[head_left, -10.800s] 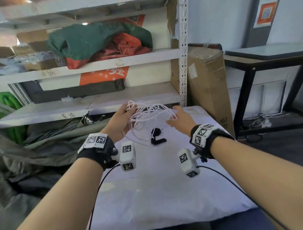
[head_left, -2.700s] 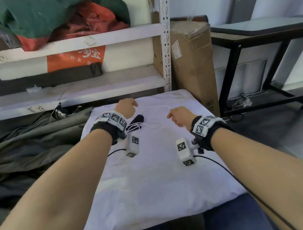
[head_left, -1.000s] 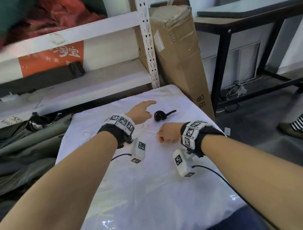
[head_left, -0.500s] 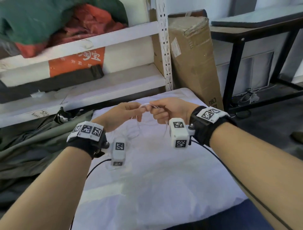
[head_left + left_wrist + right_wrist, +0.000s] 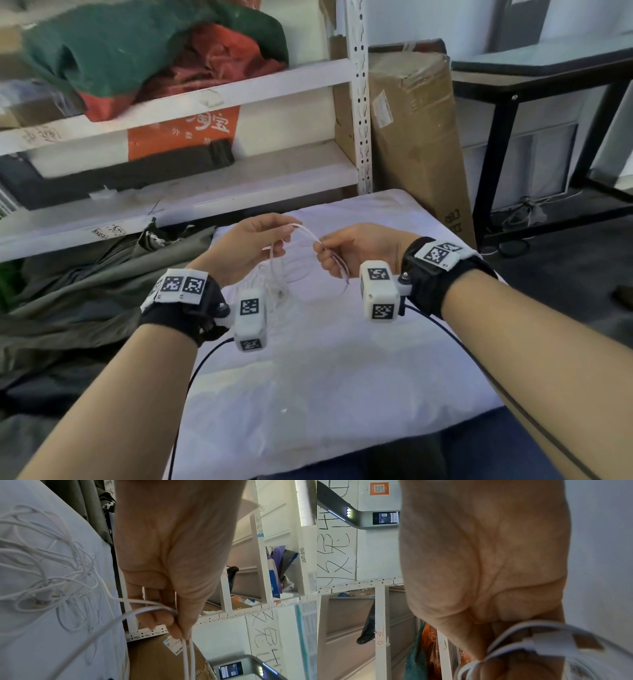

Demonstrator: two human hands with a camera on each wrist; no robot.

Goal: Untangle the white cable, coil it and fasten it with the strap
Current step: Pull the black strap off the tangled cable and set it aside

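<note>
The thin white cable [image 5: 306, 232] arcs between my two raised hands, and loose loops [image 5: 291, 274] hang from them to the white cloth [image 5: 325, 377]. My left hand [image 5: 284, 236] pinches two strands [image 5: 186, 655] between thumb and fingertip. In the left wrist view a tangled heap of cable [image 5: 51, 574] with a plug [image 5: 42, 595] lies on the cloth. My right hand [image 5: 325, 253] curls round several strands, and a white connector [image 5: 553, 642] lies across its fingers. No view shows the black strap.
A white metal shelf rack [image 5: 358, 102] with green and red cloth stands behind the cloth-covered surface. A tall cardboard box [image 5: 414, 137] leans to the right of the rack, with a black table [image 5: 507, 102] beyond it. Grey-green tarpaulin [image 5: 85, 301] is piled at the left.
A second ago both hands were low on the cloth with the black strap beside the left one. They have since lifted with the cable and drawn slightly apart, stretching a short arc between them.
</note>
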